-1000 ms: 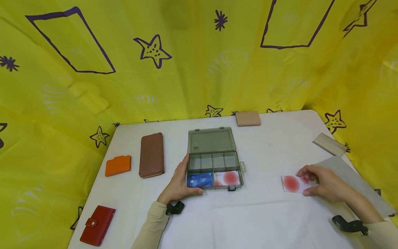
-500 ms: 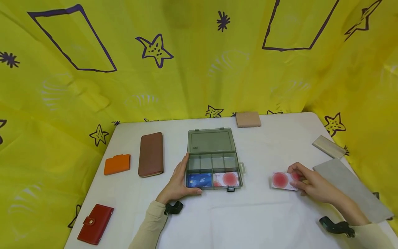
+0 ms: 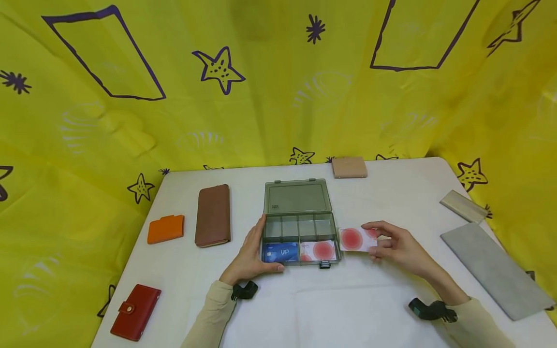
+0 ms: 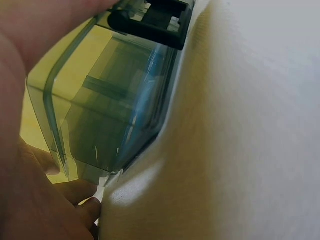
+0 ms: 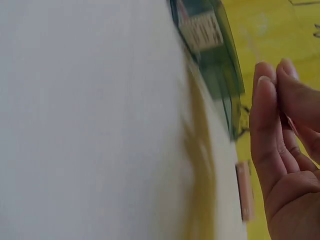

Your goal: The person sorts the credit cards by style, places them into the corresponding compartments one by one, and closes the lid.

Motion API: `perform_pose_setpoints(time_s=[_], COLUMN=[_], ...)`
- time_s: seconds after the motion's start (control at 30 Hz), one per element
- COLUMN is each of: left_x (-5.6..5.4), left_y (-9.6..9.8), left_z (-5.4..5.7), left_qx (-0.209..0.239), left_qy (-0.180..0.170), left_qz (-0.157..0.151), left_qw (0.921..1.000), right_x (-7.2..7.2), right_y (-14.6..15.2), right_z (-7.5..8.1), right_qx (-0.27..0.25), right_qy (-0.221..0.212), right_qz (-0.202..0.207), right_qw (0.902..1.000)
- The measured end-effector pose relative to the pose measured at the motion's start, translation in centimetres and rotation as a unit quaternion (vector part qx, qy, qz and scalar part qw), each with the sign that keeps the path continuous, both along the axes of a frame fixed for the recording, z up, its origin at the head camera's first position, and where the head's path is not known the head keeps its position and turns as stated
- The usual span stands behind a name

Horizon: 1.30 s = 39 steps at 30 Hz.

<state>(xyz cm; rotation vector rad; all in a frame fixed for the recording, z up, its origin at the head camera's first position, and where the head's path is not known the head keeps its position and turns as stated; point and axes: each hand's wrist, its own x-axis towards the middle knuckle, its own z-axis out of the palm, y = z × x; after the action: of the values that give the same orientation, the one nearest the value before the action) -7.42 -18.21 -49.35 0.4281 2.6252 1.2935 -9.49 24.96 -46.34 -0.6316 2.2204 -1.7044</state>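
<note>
A translucent green divided box (image 3: 298, 198) lies with its lid folded back on the table. Its front compartments hold a blue VIP card (image 3: 280, 252) and a white card with red circles (image 3: 321, 250). My left hand (image 3: 249, 258) holds the box's front left corner, fingers along the left side and thumb across the front, as the left wrist view also shows. Just beyond the box's right wall, my right hand (image 3: 402, 247) pinches another white card with red circles (image 3: 350, 239) between thumb and fingers. In the right wrist view the fingers mostly hide this card.
To the left are a brown wallet (image 3: 212, 215), an orange card holder (image 3: 166, 229) and a red snap wallet (image 3: 136, 312). A beige wallet (image 3: 349, 167) sits at the back edge. At right lie a grey flat pouch (image 3: 496, 270) and a smaller beige-grey piece (image 3: 463, 205).
My right hand has carried the pinched card leftward from beside the grey pouch to the box's right side. The left hand has stayed at the box.
</note>
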Motion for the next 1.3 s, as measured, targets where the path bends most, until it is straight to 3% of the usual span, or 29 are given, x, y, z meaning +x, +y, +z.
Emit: perform_pose_setpoints(time_s=[0.17, 0.33, 0.47, 0.57, 0.7, 0.8, 0.93, 1.0, 1.07, 1.17, 1.3], left_x=[0.0, 0.0, 0.0, 0.2, 0.2, 0.2, 0.3, 0.3, 0.3, 0.2, 0.1], left_y=[0.0, 0.0, 0.1, 0.1, 0.1, 0.0, -0.1, -0.1, 0.0, 0.1, -0.3], left_z=[0.0, 0.0, -0.1, 0.0, 0.1, 0.2, 0.2, 0.3, 0.3, 0.2, 0.0], left_qx=[0.003, 0.005, 0.006, 0.005, -0.001, 0.002, 0.007, 0.009, 0.012, 0.014, 0.022], left_qy=[0.003, 0.008, 0.007, 0.000, -0.007, -0.005, -0.009, -0.009, -0.010, -0.014, -0.011], left_qz=[-0.005, -0.002, -0.004, -0.002, 0.004, 0.006, 0.010, 0.012, 0.012, 0.010, -0.012], left_qw=[1.0000, 0.9999, 1.0000, 1.0000, 1.0000, 1.0000, 0.9999, 0.9999, 0.9998, 0.9998, 0.9996], right_x=[0.0, -0.3, -0.4, -0.3, -0.9, -2.3, -4.5, -5.4, -6.1, -6.4, -6.1], right_y=[-2.5, -5.1, -6.7, -7.3, -7.5, -7.5, -7.5, -7.7, -7.9, -8.3, -8.6], right_z=[-0.2, -0.7, -0.7, -0.6, -0.3, -0.2, -0.6, -0.9, -1.3, -1.7, -2.1], right_qx=[-0.010, 0.019, 0.079, 0.116, 0.134, 0.134, 0.078, 0.027, -0.020, -0.072, -0.099], right_qy=[-0.005, 0.077, 0.157, 0.182, 0.188, 0.146, -0.009, -0.083, -0.126, -0.151, -0.140], right_qz=[0.026, 0.050, 0.046, 0.041, 0.010, -0.031, -0.030, -0.012, 0.002, 0.000, -0.013], right_qw=[0.9996, 0.9956, 0.9833, 0.9757, 0.9729, 0.9795, 0.9965, 0.9961, 0.9918, 0.9858, 0.9851])
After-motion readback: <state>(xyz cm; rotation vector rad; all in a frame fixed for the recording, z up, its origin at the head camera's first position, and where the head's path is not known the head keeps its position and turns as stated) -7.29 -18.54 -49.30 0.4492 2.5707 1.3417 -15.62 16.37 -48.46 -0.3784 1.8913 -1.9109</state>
